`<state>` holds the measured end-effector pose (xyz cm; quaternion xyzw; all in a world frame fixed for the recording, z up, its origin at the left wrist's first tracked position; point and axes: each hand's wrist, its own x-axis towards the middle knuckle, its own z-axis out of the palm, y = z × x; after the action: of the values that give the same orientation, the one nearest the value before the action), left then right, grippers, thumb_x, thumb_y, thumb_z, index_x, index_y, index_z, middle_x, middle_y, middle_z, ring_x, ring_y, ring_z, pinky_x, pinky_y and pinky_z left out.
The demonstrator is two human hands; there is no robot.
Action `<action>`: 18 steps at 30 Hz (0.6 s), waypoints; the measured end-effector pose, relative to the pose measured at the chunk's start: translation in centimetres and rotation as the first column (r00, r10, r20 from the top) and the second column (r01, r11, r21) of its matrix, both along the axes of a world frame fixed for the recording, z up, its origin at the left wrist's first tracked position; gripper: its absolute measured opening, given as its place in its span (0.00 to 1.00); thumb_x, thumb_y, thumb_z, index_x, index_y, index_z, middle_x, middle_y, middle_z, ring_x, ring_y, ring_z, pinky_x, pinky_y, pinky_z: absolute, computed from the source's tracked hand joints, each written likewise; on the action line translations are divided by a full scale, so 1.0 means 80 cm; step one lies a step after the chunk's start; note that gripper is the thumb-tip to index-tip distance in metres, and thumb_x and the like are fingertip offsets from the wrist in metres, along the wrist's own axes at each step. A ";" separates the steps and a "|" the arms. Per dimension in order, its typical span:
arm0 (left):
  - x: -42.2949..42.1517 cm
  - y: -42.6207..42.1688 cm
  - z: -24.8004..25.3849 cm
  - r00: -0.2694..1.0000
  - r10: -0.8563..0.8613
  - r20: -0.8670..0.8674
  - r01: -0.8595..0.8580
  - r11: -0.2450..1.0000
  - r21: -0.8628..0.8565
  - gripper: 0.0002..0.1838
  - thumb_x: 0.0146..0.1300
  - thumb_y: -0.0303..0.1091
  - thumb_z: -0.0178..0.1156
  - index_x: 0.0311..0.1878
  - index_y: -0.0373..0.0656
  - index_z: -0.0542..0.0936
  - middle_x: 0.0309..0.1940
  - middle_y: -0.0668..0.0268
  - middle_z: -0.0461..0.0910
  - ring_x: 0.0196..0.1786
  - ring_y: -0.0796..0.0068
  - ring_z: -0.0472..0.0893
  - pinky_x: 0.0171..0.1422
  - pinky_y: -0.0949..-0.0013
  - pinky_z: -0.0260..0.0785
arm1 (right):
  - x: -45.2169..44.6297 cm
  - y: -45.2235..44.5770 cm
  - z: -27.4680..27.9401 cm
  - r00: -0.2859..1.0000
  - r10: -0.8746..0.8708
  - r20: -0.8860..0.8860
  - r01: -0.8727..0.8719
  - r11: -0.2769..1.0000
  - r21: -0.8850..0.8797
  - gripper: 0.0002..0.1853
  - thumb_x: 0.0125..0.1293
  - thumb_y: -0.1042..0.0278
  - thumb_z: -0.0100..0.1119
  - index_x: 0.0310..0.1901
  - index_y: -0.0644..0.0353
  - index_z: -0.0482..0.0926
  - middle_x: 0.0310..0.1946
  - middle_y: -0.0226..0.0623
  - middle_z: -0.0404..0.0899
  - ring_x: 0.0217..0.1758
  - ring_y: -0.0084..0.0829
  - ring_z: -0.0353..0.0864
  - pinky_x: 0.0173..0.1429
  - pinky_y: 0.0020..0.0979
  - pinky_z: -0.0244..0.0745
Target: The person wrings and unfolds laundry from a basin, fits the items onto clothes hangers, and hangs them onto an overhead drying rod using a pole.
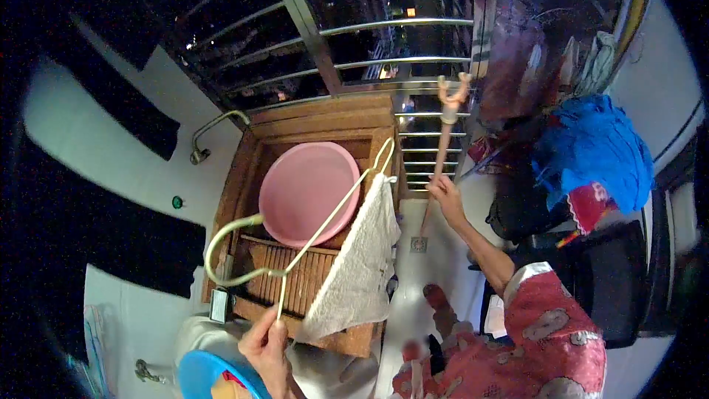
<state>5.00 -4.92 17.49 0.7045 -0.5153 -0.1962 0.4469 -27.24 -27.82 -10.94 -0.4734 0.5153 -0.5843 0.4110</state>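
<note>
A pale yellow hanger [317, 235] is pinched near its lower end in my left hand [267, 347], at the bottom centre. A whitish towel [358, 266] hangs from the hanger, in front of the wooden washboard sink. My right hand [445, 196] is closed around a long pole [444, 137], right of the sink. The pole stands nearly upright, slightly tilted, with a forked orange tip at its top.
A pink basin [309, 192] sits in the wooden sink [321, 124], below a wall tap [198, 154]. Window bars [391, 26] run behind it. Blue cloth [594, 151] is piled at the right. A blue basin [193, 377] holding cloth is at the lower left.
</note>
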 end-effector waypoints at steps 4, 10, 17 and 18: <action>0.008 0.018 0.020 0.975 -0.063 -0.214 0.068 0.998 0.017 0.13 0.56 0.24 0.56 0.46 0.33 0.80 0.26 0.71 0.77 0.28 0.85 0.71 0.32 0.80 0.64 | 0.007 0.117 0.110 0.998 -0.001 0.062 0.004 0.999 -0.049 0.12 0.61 0.70 0.52 0.45 0.63 0.75 0.31 0.29 0.75 0.36 0.19 0.74 0.41 0.22 0.69; 0.027 0.044 0.037 0.912 -0.287 -0.292 0.236 0.951 -0.198 0.13 0.58 0.24 0.57 0.47 0.34 0.79 0.36 0.66 0.80 0.38 0.81 0.76 0.44 0.77 0.68 | 0.057 0.270 0.220 0.993 -0.079 -0.088 0.063 0.984 -0.170 0.12 0.65 0.63 0.50 0.43 0.61 0.75 0.29 0.27 0.73 0.34 0.18 0.71 0.40 0.22 0.66; 0.052 0.066 0.074 0.851 -0.439 -0.288 0.373 0.892 -0.257 0.12 0.60 0.25 0.57 0.46 0.34 0.80 0.37 0.65 0.81 0.39 0.81 0.76 0.45 0.77 0.68 | 0.128 0.417 0.246 0.999 -0.032 0.032 0.037 0.987 -0.159 0.09 0.65 0.64 0.50 0.41 0.61 0.73 0.24 0.27 0.71 0.25 0.16 0.67 0.30 0.21 0.65; 0.055 0.069 0.076 0.848 -0.439 -0.298 0.375 0.893 -0.249 0.12 0.59 0.25 0.57 0.46 0.34 0.80 0.37 0.65 0.81 0.39 0.82 0.76 0.45 0.78 0.68 | 0.133 0.434 0.239 1.000 -0.027 0.010 0.028 0.994 -0.109 0.10 0.65 0.64 0.50 0.41 0.61 0.73 0.24 0.26 0.71 0.24 0.16 0.67 0.29 0.21 0.64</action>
<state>9.40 0.57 23.60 0.4895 -0.5820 -0.3597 0.5406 -16.60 6.90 8.19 -0.4854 0.4872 -0.6192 0.3790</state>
